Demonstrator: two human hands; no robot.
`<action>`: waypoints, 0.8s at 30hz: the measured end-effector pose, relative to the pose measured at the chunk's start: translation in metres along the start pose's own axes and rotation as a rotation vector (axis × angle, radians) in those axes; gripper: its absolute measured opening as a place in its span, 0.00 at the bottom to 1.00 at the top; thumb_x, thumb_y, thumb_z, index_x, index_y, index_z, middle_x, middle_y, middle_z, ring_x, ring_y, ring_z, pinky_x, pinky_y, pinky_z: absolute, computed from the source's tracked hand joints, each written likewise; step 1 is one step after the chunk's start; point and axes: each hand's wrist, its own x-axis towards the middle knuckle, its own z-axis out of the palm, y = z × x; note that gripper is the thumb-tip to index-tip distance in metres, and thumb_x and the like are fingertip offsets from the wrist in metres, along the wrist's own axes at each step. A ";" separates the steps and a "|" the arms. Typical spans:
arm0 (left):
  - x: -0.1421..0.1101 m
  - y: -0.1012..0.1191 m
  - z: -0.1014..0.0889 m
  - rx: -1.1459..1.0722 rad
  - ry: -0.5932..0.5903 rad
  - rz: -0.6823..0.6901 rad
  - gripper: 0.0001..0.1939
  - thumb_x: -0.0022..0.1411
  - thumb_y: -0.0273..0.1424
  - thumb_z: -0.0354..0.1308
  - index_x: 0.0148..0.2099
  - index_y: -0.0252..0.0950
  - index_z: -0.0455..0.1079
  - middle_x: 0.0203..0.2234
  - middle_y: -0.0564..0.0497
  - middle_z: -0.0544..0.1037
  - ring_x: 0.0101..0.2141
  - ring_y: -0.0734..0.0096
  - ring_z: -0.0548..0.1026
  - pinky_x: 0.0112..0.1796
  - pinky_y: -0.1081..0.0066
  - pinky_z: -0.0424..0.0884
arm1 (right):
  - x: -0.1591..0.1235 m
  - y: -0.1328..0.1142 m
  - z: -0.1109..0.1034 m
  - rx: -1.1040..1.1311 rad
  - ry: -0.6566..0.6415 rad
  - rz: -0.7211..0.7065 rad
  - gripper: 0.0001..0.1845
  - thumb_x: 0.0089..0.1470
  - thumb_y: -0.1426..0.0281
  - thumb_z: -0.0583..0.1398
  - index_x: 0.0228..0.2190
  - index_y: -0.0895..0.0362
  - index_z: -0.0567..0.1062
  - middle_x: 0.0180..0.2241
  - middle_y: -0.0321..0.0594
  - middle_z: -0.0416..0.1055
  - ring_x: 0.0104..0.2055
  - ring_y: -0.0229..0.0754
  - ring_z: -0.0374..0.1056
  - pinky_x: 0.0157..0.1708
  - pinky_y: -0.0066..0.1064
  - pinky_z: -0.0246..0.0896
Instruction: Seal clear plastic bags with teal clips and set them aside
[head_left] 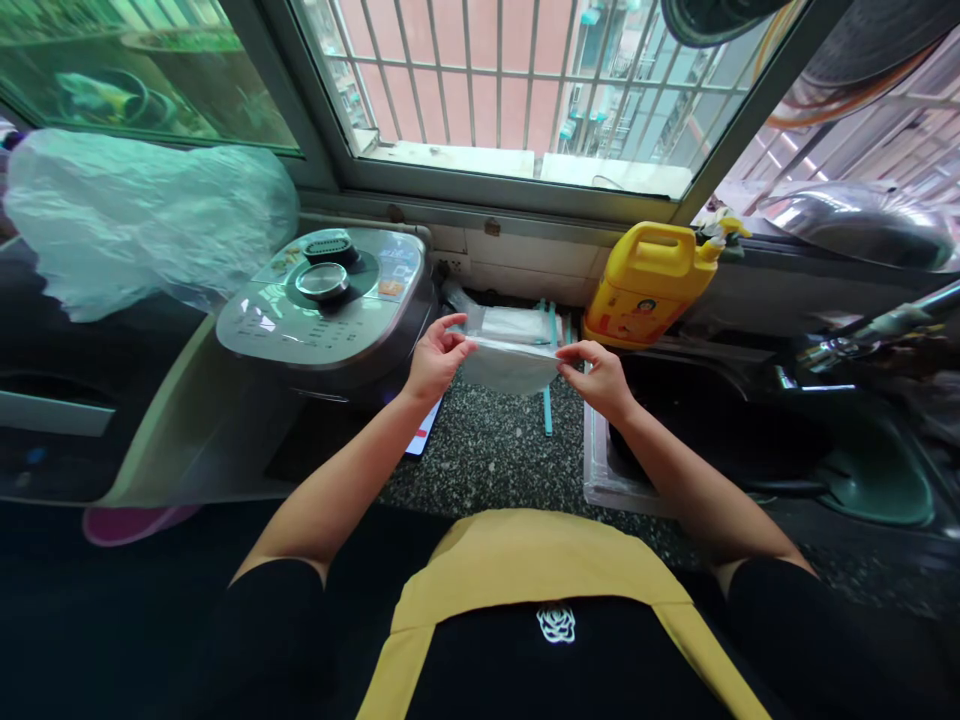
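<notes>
A translucent, whitish plastic bag is stretched level above the speckled counter, its upper edge pulled straight between my hands. My left hand pinches the left end of that edge with thumb and fingers. At the other end, my right hand grips the corner between thumb and forefinger. Just behind the bag lies a clear packet with white contents, partly covered by it. A thin teal strip lies on the counter below the bag, and another teal strip rests by the packet.
A rice cooker stands left, with a phone partly under my left forearm. Behind my right hand is a yellow jug. The dark sink and faucet are at right. A large plastic bag sits far left.
</notes>
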 end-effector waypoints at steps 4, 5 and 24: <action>-0.001 0.001 -0.003 0.024 -0.001 -0.011 0.19 0.45 0.26 0.64 0.43 0.35 0.70 0.21 0.57 0.73 0.24 0.79 0.70 0.29 0.76 0.67 | 0.003 -0.002 -0.001 -0.100 0.004 -0.096 0.04 0.48 0.73 0.59 0.24 0.54 0.74 0.25 0.37 0.71 0.31 0.42 0.66 0.36 0.37 0.62; -0.001 0.001 -0.003 0.034 0.001 -0.013 0.18 0.45 0.27 0.64 0.42 0.35 0.70 0.21 0.57 0.73 0.24 0.78 0.70 0.29 0.75 0.67 | 0.004 -0.003 -0.002 -0.120 0.019 -0.116 0.04 0.48 0.73 0.59 0.24 0.54 0.74 0.26 0.37 0.70 0.32 0.42 0.66 0.36 0.37 0.61; 0.004 0.000 -0.011 0.524 -0.046 0.288 0.08 0.53 0.34 0.61 0.35 0.36 0.75 0.28 0.51 0.75 0.31 0.71 0.70 0.37 0.69 0.68 | 0.025 -0.021 0.007 -0.112 -0.110 -0.210 0.04 0.49 0.74 0.58 0.24 0.55 0.71 0.26 0.37 0.71 0.33 0.41 0.65 0.35 0.34 0.59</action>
